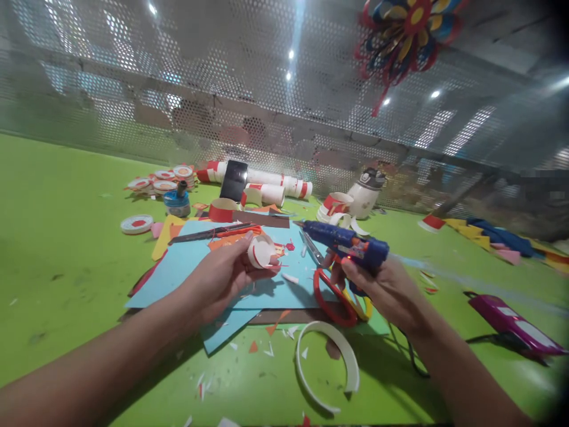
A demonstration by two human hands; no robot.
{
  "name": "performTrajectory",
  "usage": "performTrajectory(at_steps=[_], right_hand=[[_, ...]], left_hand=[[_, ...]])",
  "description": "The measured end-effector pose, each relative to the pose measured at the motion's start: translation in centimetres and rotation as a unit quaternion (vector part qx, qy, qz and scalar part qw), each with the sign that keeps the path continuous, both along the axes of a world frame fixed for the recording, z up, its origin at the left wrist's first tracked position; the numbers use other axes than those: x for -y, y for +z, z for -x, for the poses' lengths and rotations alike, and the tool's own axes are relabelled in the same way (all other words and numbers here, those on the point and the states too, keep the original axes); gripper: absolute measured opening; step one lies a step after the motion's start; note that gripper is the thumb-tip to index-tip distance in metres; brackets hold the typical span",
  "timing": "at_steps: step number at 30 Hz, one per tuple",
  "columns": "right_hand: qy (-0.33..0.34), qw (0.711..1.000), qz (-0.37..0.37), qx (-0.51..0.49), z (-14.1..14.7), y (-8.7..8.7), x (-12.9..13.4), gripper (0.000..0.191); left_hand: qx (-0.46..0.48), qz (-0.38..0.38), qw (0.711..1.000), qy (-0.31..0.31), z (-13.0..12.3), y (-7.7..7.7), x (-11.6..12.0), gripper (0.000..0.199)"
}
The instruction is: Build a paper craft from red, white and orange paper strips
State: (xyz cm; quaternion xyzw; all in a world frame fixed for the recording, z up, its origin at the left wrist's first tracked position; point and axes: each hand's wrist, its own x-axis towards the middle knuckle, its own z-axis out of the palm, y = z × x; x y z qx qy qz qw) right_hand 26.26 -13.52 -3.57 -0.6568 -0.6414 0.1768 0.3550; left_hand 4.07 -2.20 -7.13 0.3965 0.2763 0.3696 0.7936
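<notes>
My left hand [235, 270] is closed round a small white paper ring [260, 252] with a red stripe, held above light blue paper sheets [191, 279]. In my right hand [382, 284] is a blue hot glue gun [351, 242], gripped by its handle, its nozzle pointing left toward the ring but apart from it. Scissors with red and yellow handles [335, 299] lie on the paper beneath the gun. A curled white paper strip [351, 365] rests nearer to me on the green table. Fingers hide part of the small ring.
Behind the paper lie red-and-white tubes [271, 194], a black phone [234, 179] and dark-bladed orange scissors [213, 232]. Round white discs [137, 224] and a blue jar [176, 203] stand left. A white jug [365, 196] is at the back; a purple device [518, 323] lies right.
</notes>
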Motion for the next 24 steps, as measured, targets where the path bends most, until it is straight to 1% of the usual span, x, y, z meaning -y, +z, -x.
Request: performTrajectory(at_steps=[2, 4, 6, 9, 13, 20, 24], right_hand=[[0.035, 0.998, 0.013, 0.052, 0.8, 0.2, 0.4, 0.032], [0.063, 0.993, 0.011, 0.103, 1.7, 0.4, 0.6, 0.024], [0.081, 0.989, 0.001, 0.126, 2.4, 0.6, 0.7, 0.019], [0.095, 0.985, -0.005, 0.143, 2.8, 0.4, 0.7, 0.018], [0.088, 0.982, -0.009, 0.165, 2.8, 0.0, 0.6, 0.018], [0.079, 0.979, -0.023, 0.186, 2.7, -0.1, 0.7, 0.017], [0.077, 0.978, -0.041, 0.190, 2.5, -0.1, 0.8, 0.022]], left_hand=[[0.000, 0.010, 1.000, 0.013, -0.1, 0.2, 0.1, 0.028], [0.000, 0.009, 1.000, 0.018, -0.1, 0.4, 0.2, 0.027], [0.008, 0.002, 1.000, 0.011, 0.0, 0.4, 0.4, 0.026], [0.019, -0.002, 1.000, 0.000, 0.0, 0.5, 0.7, 0.024], [0.020, -0.003, 1.000, 0.002, 0.1, 0.7, 1.0, 0.021], [0.011, -0.055, 0.998, -0.042, 0.3, 1.0, 0.9, 0.027], [0.013, -0.082, 0.995, -0.059, 0.4, 1.1, 0.9, 0.027]])
